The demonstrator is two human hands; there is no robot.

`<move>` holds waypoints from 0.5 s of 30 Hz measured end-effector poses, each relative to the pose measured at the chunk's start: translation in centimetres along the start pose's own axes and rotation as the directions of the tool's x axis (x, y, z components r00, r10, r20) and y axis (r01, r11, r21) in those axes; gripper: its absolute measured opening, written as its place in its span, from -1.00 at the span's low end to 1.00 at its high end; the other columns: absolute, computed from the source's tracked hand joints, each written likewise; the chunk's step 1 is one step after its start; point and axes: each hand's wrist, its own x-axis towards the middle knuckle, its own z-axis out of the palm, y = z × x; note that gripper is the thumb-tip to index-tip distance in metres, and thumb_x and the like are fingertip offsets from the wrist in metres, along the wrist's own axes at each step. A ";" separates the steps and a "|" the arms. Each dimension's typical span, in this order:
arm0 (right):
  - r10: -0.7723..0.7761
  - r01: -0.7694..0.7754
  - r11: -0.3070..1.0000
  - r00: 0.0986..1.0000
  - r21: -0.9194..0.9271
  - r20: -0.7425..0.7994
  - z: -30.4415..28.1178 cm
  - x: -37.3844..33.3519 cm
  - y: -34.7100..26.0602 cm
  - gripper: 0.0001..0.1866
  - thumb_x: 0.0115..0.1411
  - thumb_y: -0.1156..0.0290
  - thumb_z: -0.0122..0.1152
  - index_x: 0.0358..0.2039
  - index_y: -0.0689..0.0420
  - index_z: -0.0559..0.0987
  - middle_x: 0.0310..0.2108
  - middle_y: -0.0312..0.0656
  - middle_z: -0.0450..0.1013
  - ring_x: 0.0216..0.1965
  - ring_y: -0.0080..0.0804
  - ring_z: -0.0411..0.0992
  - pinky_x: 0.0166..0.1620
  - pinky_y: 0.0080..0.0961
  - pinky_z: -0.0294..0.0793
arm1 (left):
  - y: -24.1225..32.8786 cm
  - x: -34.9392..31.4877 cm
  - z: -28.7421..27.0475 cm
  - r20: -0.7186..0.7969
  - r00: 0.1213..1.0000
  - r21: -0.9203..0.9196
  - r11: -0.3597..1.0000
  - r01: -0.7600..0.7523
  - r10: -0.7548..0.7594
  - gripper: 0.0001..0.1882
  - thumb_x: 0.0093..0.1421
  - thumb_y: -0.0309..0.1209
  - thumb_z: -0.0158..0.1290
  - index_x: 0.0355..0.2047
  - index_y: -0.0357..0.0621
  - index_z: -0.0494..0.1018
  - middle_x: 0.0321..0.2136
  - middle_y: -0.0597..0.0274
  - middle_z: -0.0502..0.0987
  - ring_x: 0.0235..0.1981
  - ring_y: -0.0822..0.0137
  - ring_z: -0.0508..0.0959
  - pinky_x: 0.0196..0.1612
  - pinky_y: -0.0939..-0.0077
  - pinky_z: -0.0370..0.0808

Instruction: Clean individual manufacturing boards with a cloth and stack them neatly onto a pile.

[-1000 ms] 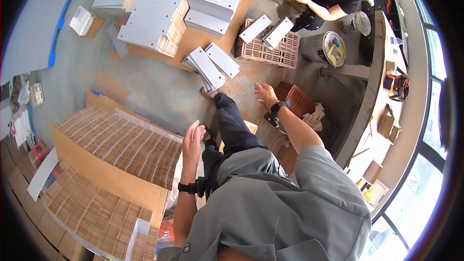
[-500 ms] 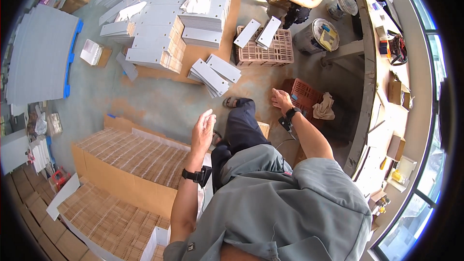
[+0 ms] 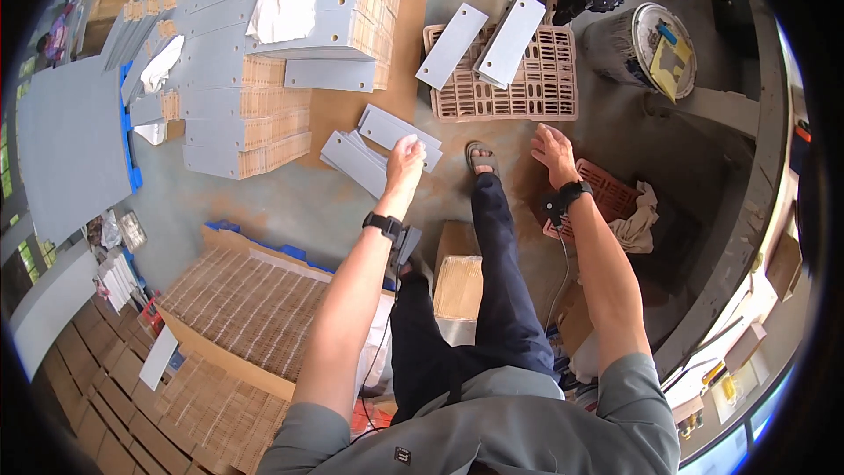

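Grey panels [image 3: 352,164] lie fanned on the stained floor [image 3: 251,204], upper centre of the frame. The left hand [image 3: 406,167] overlaps them in view, fingers bent; whether it grips anything, I cannot tell. The right hand [image 3: 554,157], right of centre, is empty, fingers loosely spread, below a pink crate [image 3: 549,107]. Panel stacks [image 3: 211,88] fill the upper left; a bucket [image 3: 613,46] stands upper right.

Daylight glares from the window [image 3: 721,451], lower right; edges bend.
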 end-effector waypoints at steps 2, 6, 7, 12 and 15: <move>-0.036 0.030 0.997 0.995 0.067 0.092 1.4 3.0 -0.4 -0.35 0.32 -0.01 0.22 0.23 0.20 0.42 0.12 -0.09 0.43 0.10 -0.27 0.44 0.17 -0.28 0.45 | -1.2 6.8 -1.9 -0.108 0.992 0.135 0.990 -0.051 0.066 -0.57 0.37 -0.30 0.04 0.11 -0.38 0.43 -0.06 -0.04 0.59 -0.03 0.27 0.58 0.02 0.43 0.52; 0.009 -0.016 0.996 0.996 0.087 0.084 -1.5 8.0 0.3 -0.37 0.32 0.01 0.23 0.22 0.21 0.43 0.15 -0.08 0.42 0.14 -0.26 0.43 0.19 -0.29 0.45 | -0.6 12.7 2.7 0.027 0.997 0.411 0.910 0.053 -0.070 -0.55 0.36 -0.15 -0.02 0.00 -0.33 0.49 -0.22 -0.10 0.64 -0.13 0.13 0.64 -0.05 0.27 0.55; 0.019 -0.026 0.996 0.996 0.089 0.087 -1.8 9.3 0.1 -0.37 0.32 0.01 0.23 0.22 0.21 0.43 0.15 -0.08 0.42 0.14 -0.26 0.43 0.19 -0.29 0.45 | -0.1 13.4 4.3 0.022 0.997 0.416 0.907 0.062 -0.078 -0.55 0.36 -0.15 -0.02 0.00 -0.33 0.49 -0.22 -0.10 0.64 -0.13 0.13 0.64 -0.05 0.27 0.55; 0.000 -0.003 0.994 1.000 0.112 0.028 -0.7 14.7 -1.4 -0.27 0.31 -0.06 0.21 0.24 0.30 0.40 0.13 -0.02 0.44 0.15 -0.19 0.42 0.19 -0.28 0.42 | 2.1 14.7 13.1 0.019 0.981 0.714 0.684 -0.149 0.194 -0.40 0.34 -0.06 -0.04 0.13 -0.38 0.36 -0.02 -0.25 0.51 0.06 -0.17 0.50 0.14 0.04 0.43; -0.035 0.032 0.996 0.999 0.083 0.034 1.2 17.7 -2.8 -0.21 0.27 -0.10 0.24 0.22 0.35 0.41 0.11 0.00 0.44 0.13 -0.19 0.43 0.20 -0.28 0.42 | 2.7 16.8 16.3 0.015 0.927 0.694 0.664 -0.279 0.374 -0.24 0.34 -0.08 0.00 0.30 -0.47 0.13 0.22 -0.32 0.27 0.28 -0.15 0.30 0.33 0.11 0.27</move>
